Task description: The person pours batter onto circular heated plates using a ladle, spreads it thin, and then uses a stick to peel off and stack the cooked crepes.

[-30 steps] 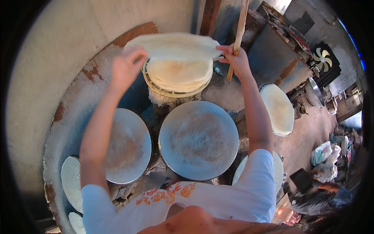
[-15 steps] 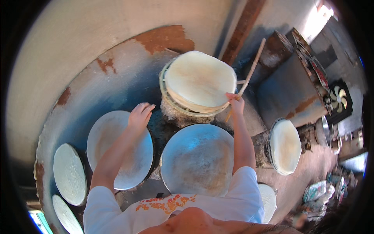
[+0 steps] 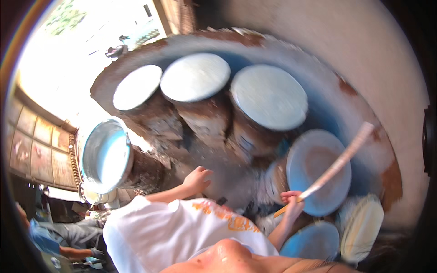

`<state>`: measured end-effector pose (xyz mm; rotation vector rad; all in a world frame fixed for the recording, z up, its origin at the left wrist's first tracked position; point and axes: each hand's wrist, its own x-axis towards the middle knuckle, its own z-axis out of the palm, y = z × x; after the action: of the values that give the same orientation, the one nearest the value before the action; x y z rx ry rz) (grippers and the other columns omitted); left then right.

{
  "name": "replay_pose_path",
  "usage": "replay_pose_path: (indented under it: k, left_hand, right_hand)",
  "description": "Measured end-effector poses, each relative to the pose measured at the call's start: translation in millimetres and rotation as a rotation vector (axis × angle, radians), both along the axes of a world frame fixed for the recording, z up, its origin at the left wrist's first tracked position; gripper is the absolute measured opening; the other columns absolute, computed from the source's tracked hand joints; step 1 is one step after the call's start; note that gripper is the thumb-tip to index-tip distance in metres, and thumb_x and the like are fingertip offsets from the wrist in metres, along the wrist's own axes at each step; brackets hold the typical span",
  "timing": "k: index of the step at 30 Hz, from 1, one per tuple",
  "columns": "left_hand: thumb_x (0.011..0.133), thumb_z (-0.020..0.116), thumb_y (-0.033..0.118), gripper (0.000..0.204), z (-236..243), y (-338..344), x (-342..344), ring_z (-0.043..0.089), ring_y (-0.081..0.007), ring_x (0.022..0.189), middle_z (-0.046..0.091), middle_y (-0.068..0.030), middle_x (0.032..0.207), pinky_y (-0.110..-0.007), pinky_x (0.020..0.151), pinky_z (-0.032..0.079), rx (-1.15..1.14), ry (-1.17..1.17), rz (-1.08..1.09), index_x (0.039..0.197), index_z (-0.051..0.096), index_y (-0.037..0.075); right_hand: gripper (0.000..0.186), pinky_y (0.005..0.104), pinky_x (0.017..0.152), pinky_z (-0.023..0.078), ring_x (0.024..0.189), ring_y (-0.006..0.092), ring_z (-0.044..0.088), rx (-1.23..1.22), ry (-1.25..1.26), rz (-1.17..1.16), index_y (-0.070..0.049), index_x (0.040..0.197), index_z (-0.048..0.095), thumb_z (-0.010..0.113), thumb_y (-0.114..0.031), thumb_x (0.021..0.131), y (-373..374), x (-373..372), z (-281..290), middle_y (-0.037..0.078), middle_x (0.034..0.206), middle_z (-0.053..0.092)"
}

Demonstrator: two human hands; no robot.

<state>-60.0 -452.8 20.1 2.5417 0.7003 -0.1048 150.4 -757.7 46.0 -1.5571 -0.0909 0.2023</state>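
Observation:
In a blurred view, my right hand [image 3: 293, 204] grips a long wooden stick [image 3: 337, 164], angled up over a round bare griddle [image 3: 316, 154]. My left hand [image 3: 198, 177] is low at the middle, open with loosely bent fingers and holding nothing, right of a large metal vessel [image 3: 104, 150] containing white liquid. Three round griddles, the left one [image 3: 136, 87], the middle one [image 3: 195, 76] and the right one [image 3: 268, 95], carry white layers on squat stoves above my hands. A stack of pale round sheets [image 3: 362, 225] stands at the lower right.
A curved, rust-patched metal surround [image 3: 382, 150] runs behind the stoves. A bright opening lies at the upper left, above a tiled panel [image 3: 41, 145]. Another person [image 3: 57, 241] in a blue top is at the lower left. Another bare griddle [image 3: 309, 243] sits beside the stack.
The pale sheet both hands held was laid on the stack and released. The view has swung sharply toward the batter-covered griddles and vessel; my right hand still holds the stick.

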Motion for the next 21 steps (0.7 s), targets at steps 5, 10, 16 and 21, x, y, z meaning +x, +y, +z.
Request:
replay_pose_path:
  k: [5, 10, 16, 21]
  left_hand:
    - [0.08, 0.059, 0.016, 0.02, 5.8, 235.3, -174.4, 0.053, -0.033, 0.088, 0.055, -0.0153, 0.088, -0.044, 0.074, 0.045, 0.643, -0.246, 0.728, 0.096, 0.061, 0.004]
    - [0.087, 0.053, 0.043, 0.057, -60.0, 415.0, -279.5, 0.048, -0.0418, 0.111, 0.036, -0.0237, 0.131, -0.051, 0.088, 0.044, 0.178, 0.158, 1.558, 0.14, 0.035, 0.034]
    - [0.079, 0.061, 0.018, 0.087, -126.0, 394.0, -284.8, 0.048, -0.0458, 0.109, 0.013, -0.0294, 0.143, -0.045, 0.053, 0.054, -0.609, -0.087, 1.648, 0.146, 0.009, 0.032]
    - [0.079, 0.051, 0.006, 0.073, -131.2, 376.3, -367.0, 0.057, -0.031, 0.104, 0.057, -0.0219, 0.116, -0.036, 0.081, 0.049, -0.677, -0.041, 1.717, 0.145, 0.019, 0.005]
  right_hand:
    - [0.014, 0.0217, 0.042, 0.04, 0.044, 0.0095, 0.052, -0.207, 0.219, 0.433, -0.006, 0.09, 0.057, 0.044, -0.003, 0.087, 195.3, -93.5, -9.0, 0.008, 0.063, 0.062]
    - [0.017, 0.0242, 0.043, 0.037, 0.045, 0.0079, 0.048, -0.39, -0.266, 0.915, -0.009, 0.102, 0.062, 0.054, -0.009, 0.088, 313.2, -130.6, -37.4, 0.002, 0.056, 0.054]
    - [0.038, 0.0498, 0.069, 0.049, 0.081, 0.0394, 0.061, -0.419, -0.825, 1.411, -0.015, 0.125, 0.046, 0.049, -0.01, 0.088, 548.5, -206.6, -4.7, 0.02, 0.092, 0.061]
    - [0.031, 0.0483, 0.064, 0.05, 0.08, 0.0356, 0.065, -0.743, -1.085, 1.587, -0.016, 0.117, 0.056, 0.042, -0.013, 0.089, 735.2, -365.5, -20.5, 0.017, 0.084, 0.066]
